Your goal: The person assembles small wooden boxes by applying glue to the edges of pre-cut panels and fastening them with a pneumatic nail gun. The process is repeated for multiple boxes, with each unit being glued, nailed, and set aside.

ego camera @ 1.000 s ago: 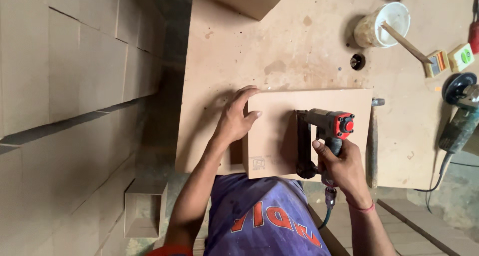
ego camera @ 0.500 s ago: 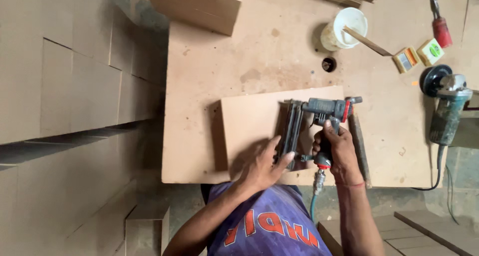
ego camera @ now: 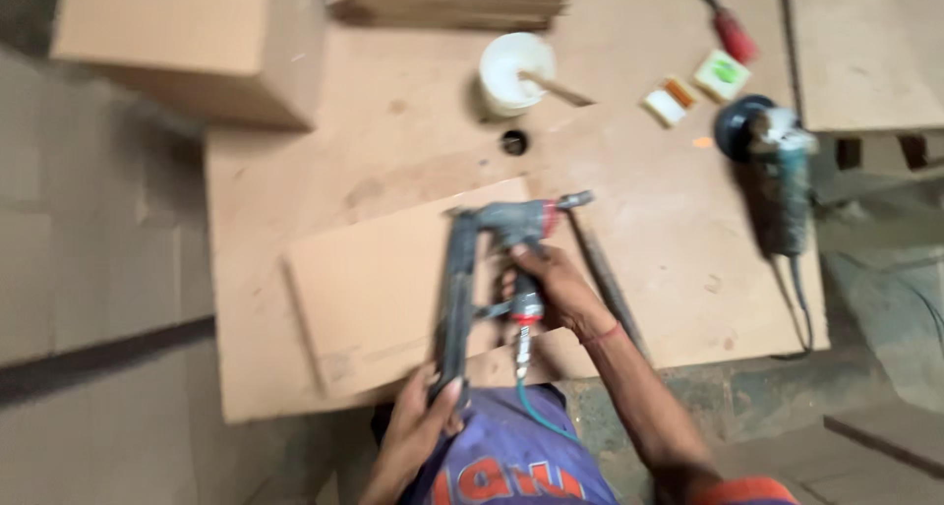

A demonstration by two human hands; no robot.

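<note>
My right hand grips the handle of a grey pneumatic nail gun with a red collar and a green air hose below it. My left hand holds the near end of the gun's long dark magazine, at the table's front edge. The gun is lifted over a rectangular brown board that lies flat on the brown worktable. The picture is motion-blurred.
A white tub with a stick and a small dark ring stand behind the board. An angle grinder, two small boxes and a red-handled tool lie at the right. Cardboard-coloured boxes sit at the back left.
The view has swung left and down. My left hand left the board's near edge and took hold of the gun's magazine end. The gun has tilted up off the board.
</note>
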